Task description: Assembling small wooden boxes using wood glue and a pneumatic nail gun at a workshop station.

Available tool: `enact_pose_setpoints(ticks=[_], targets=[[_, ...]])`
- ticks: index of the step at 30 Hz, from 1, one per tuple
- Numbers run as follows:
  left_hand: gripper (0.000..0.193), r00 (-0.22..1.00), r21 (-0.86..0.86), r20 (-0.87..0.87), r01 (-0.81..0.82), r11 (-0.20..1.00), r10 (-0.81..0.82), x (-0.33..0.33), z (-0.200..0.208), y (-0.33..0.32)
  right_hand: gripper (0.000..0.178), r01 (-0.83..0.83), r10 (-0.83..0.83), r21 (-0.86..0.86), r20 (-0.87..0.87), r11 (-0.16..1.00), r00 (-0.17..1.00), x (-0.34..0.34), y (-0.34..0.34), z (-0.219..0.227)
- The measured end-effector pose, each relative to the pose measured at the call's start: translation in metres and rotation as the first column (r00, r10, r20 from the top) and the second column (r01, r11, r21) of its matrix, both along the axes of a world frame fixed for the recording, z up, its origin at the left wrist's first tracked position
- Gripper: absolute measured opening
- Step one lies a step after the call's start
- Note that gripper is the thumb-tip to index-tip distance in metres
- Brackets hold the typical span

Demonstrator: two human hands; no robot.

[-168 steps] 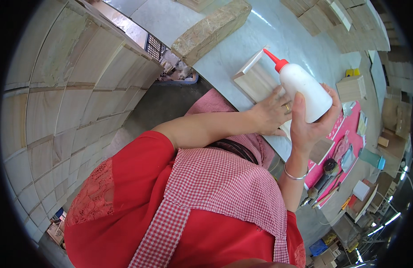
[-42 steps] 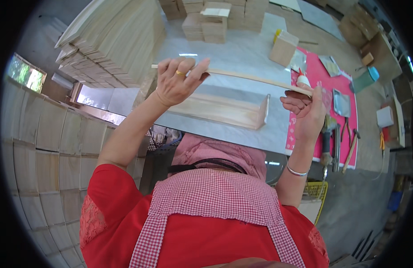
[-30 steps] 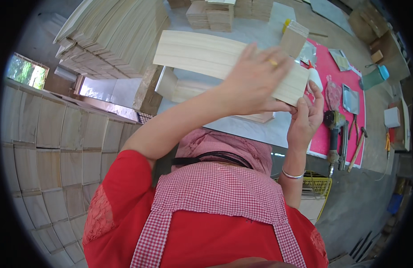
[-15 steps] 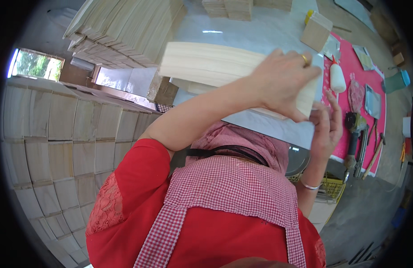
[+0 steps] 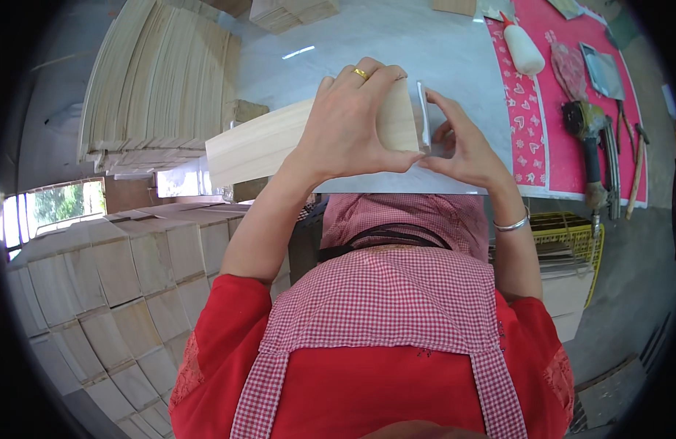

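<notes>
A long, pale wooden board (image 5: 261, 143) reaches over the near edge of the grey table, its left end sticking out past my forearm. My left hand (image 5: 349, 121) grips its right end from above, thumb on the near side and fingers on the far side. A ring is on one finger. Just beyond that end stands a thin, white-edged panel (image 5: 424, 117), upright and close to the wood. My right hand (image 5: 466, 143) pinches the panel between thumb and fingers. I cannot tell whether the panel touches the board.
Tall stacks of wooden boards (image 5: 159, 80) stand at the left. On the right, a pink patterned cloth (image 5: 528, 132) bears a white glue bottle (image 5: 523, 50), a nail gun (image 5: 588, 146) and a hammer (image 5: 636, 172). Below the table edge sits a yellow basket (image 5: 561, 223).
My view has turned, so the table things appear shifted. Both hands sit further left in view with the board, and the white-edged panel now shows between my right hand and the board's end.
</notes>
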State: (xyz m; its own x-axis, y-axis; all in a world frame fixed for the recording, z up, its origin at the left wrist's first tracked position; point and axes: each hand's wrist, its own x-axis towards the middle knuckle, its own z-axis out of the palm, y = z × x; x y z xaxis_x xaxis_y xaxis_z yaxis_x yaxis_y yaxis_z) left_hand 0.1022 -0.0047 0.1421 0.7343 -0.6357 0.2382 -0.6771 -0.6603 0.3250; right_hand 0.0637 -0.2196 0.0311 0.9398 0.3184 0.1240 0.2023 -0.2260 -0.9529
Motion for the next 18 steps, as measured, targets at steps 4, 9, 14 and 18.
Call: enact_pose_setpoints(ticks=[4,9,14,18], targets=[[0.084,1.000,0.000,-0.023,-0.008,1.000,0.008,0.002,-0.009,0.002,0.093,0.079,-0.079,-0.010,0.016,0.997,0.997,0.001,0.008,-0.004],[0.084,0.998,-0.006,-0.066,-0.006,1.000,0.005,0.007,-0.010,-0.004,0.089,0.110,-0.109,-0.006,0.052,0.994,0.993,0.000,0.010,-0.008],[0.084,0.996,-0.007,-0.088,0.020,1.000,-0.021,0.013,-0.014,-0.011,0.087,0.115,-0.115,0.004,0.047,0.993,0.992,-0.001,0.010,-0.009],[0.085,0.990,-0.039,-0.132,0.040,0.998,-0.045,0.017,-0.015,-0.011,0.087,0.117,-0.117,0.000,0.062,0.993,0.991,-0.001,0.011,-0.009]])
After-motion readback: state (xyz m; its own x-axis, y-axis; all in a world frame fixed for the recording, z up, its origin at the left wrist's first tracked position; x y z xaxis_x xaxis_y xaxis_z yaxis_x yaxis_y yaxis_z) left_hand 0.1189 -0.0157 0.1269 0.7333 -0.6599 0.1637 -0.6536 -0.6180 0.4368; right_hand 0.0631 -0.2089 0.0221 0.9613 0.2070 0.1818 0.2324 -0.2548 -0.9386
